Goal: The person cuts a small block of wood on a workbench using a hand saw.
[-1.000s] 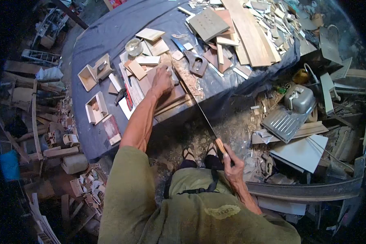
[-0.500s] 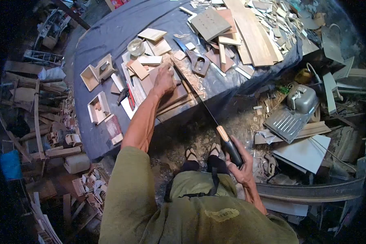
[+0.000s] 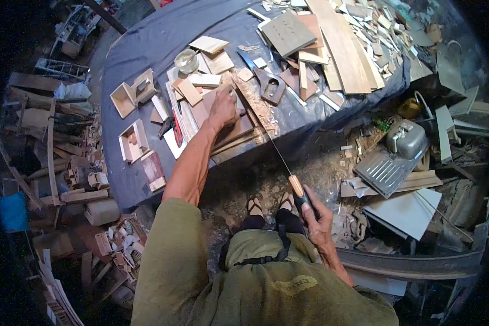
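Note:
My right hand (image 3: 317,220) is closed around the black handle of a handsaw (image 3: 277,149), its thumb along the grip. The saw's long thin blade slants up to the left, onto the table beside a brown board (image 3: 238,129). On that board my left hand (image 3: 226,110) presses down, fingers bent and thumb near the blade side. Sawdust lies around the blade's far end. Right of the blade sits a second saw with a grey wooden handle (image 3: 271,88). Light wood pieces (image 3: 205,80) and a glass jar (image 3: 186,61) stand beyond my left hand.
Small open wooden boxes (image 3: 133,142) and red-handled pliers (image 3: 176,133) lie on the dark-covered table (image 3: 133,187) at left. Planks (image 3: 345,49) and scraps cover its far right. A metal sink (image 3: 399,146) and a white panel (image 3: 405,212) are on the floor at right.
The view has shifted slightly. My right hand has turned a little on the saw handle, and the blade now shows more edge-on. My left hand stays on the brown board.

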Motion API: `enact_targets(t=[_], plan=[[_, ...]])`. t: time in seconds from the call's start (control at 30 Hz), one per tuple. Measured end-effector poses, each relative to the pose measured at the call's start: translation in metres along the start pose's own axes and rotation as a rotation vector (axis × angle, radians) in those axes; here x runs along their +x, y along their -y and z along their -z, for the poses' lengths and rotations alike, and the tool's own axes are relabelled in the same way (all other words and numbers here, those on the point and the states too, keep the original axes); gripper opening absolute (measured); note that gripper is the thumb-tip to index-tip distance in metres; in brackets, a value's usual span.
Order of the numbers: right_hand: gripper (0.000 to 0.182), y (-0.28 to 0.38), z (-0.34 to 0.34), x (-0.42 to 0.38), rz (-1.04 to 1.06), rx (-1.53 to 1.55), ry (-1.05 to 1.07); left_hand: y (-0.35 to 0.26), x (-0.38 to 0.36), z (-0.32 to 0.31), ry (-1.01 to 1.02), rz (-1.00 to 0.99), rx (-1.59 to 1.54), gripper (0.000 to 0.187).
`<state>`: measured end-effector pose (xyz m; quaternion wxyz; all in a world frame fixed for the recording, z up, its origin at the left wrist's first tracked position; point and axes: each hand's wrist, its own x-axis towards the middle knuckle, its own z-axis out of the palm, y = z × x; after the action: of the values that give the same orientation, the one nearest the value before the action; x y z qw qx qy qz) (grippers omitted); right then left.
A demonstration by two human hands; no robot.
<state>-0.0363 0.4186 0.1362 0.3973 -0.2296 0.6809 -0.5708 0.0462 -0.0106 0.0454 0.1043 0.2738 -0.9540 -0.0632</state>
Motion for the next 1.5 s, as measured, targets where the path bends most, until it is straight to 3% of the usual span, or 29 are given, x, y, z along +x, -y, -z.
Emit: enact_targets(t=[0.17,0.33,0.43,0.47,0.57,0.73,0.8,0.83,0.87,0.97,1.0,1.17,1.3,1.4,1.5], plan=[[0.040,0.038,-0.015,0.011,0.106,-0.173,-0.074,0.005,-0.003,-0.017,-0.060,-0.052,0.036,0.046],[0.038,0.015,-0.006,-0.004,0.258,-0.231,-0.105,-0.005,-0.002,0.008,0.010,-0.008,0.040,0.045],[0.037,0.022,-0.022,0.025,0.231,-0.196,-0.099,0.004,0.000,-0.012,-0.035,-0.034,0.029,0.044],[0.037,0.037,-0.026,0.026,0.053,-0.148,-0.077,0.004,-0.001,-0.013,-0.005,-0.046,0.087,0.044],[0.037,0.014,-0.017,0.010,0.231,-0.226,-0.087,0.006,0.001,-0.015,0.018,-0.064,0.185,0.041],[0.037,0.030,-0.032,0.030,0.186,-0.222,-0.101,0.001,0.002,-0.002,0.090,-0.057,0.055,0.034],[0.037,0.019,-0.029,0.030,0.132,-0.173,-0.097,0.006,0.007,-0.003,0.038,-0.063,0.081,0.033],[0.037,0.017,-0.025,0.022,0.262,-0.217,-0.105,0.008,0.003,-0.014,0.023,-0.063,0.085,0.032],[0.037,0.014,-0.021,0.013,0.392,-0.263,-0.119,0.025,0.004,-0.047,-0.191,-0.101,0.159,0.033],[0.037,0.024,-0.018,0.011,0.203,-0.213,-0.105,0.004,-0.001,-0.002,0.077,-0.123,0.173,0.048],[0.037,0.036,-0.027,0.022,0.205,-0.224,-0.108,0.004,0.000,-0.007,-0.005,-0.026,0.042,0.046],[0.036,0.029,-0.021,0.016,0.075,-0.182,-0.097,0.022,0.011,-0.021,-0.052,-0.071,0.093,0.035],[0.036,0.017,-0.032,0.025,0.222,-0.229,-0.137,0.007,0.002,-0.007,0.033,-0.123,0.192,0.035],[0.036,0.010,-0.038,0.037,0.106,-0.096,-0.129,0.012,0.009,-0.017,-0.029,-0.104,0.207,0.038],[0.037,-0.001,-0.025,0.008,0.143,-0.098,-0.105,0.019,0.005,-0.019,-0.112,-0.102,0.149,0.038]])
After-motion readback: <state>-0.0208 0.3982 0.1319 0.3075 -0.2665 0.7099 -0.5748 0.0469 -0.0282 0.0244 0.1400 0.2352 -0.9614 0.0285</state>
